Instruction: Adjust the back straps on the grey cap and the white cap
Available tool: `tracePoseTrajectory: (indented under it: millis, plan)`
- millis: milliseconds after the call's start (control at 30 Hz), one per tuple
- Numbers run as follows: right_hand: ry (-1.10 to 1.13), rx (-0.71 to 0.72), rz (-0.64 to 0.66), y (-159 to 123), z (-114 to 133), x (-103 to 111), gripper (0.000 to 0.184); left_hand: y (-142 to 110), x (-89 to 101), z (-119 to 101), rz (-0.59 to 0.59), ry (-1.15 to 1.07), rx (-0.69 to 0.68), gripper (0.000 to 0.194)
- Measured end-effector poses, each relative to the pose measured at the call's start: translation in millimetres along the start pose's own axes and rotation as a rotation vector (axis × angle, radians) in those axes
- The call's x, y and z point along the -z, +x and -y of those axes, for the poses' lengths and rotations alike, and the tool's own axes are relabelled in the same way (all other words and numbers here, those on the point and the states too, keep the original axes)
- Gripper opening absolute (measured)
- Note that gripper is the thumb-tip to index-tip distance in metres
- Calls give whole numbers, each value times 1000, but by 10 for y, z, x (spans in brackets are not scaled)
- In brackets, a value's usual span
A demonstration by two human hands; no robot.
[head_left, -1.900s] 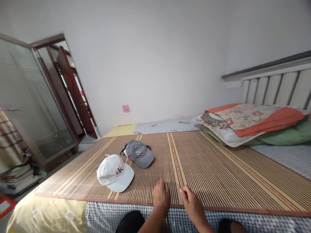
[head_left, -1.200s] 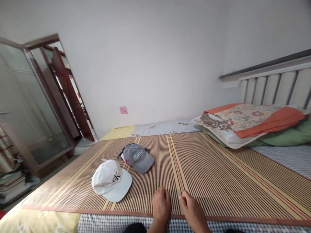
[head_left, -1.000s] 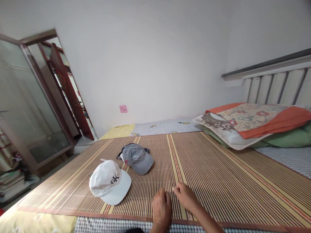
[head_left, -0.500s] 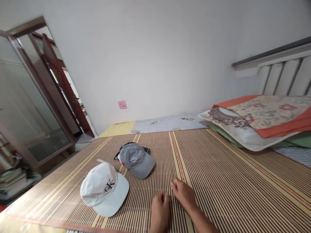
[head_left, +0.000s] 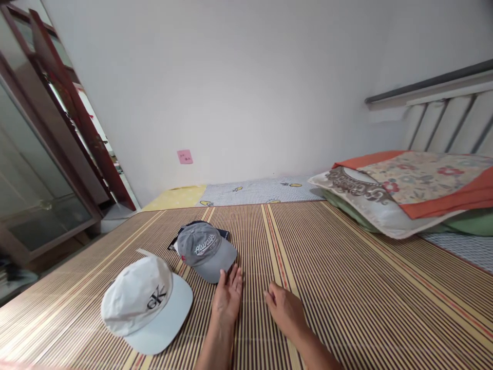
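Reaching with the left hand [head_left: 228, 295] up the striped bamboo mat [head_left: 346, 267] toward the grey cap [head_left: 206, 249] — palm down, fingers spread, grip apart and holding nothing. Touching, or all but touching, the near edge of the cap's brim with the fingertips; hard to tell which from this angle.

Compared with two seconds ago: then lying side by side with the right hand [head_left: 285, 311] at the near border of the mat, well short of both caps. Since then, moved forward and leftward, with the whole view leaning in and down over the bed, so that the checked sheet at the near edge has dropped out of sight. Trailing a little behind now with the right hand, resting on the mat beside a yellow stripe, fingers loosely curled, grip slack and empty, apart from either cap.

Nothing shifted on the mat itself. Lying where it lay, the grey cap, crown up, brim toward the person, on top of something flat and dark [head_left: 223, 234] that peeks out behind it. Lying just beside it, nearer and to the left, the white cap [head_left: 144, 303], untouched.

Judging from this — contact with the grey cap just made or about to be, no hold on it yet, the white one left alone.

Further back: stacked pillows [head_left: 404, 195] against the headboard [head_left: 442, 118], and an open door [head_left: 57, 103] at the left.
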State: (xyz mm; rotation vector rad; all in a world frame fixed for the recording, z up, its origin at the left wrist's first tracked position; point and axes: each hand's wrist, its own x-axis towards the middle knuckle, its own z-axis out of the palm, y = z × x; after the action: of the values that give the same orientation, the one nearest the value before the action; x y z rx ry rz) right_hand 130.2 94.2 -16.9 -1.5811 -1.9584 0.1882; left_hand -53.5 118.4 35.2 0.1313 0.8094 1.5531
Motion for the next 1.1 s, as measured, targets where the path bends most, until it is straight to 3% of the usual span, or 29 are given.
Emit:
tracePoseTrajectory:
  millis: [333,533,633,767,900,1033,1100]
  plan:
    - [57,-20,23,-27,-17,-15,32,-75,-25,82,-97,114,-110,24]
    - [121,-28,11,-14,29,67,30,-135,-22,56,-115,244,-335,23]
    - [168,-52,4,-6,30,89,28,-174,-4,61,-87,331,-430,33]
    - [279,-106,13,26,-4,97,30,-294,18,158,23,608,-547,49]
    - [501,-156,23,111,-72,113,43,-531,-51,370,164,776,-572,53]
    - [771,-245,43,213,-207,169,64,-776,-162,637,400,771,-449,55]
    - [989,-343,44,249,-300,219,65,-840,-185,749,494,779,-351,56]
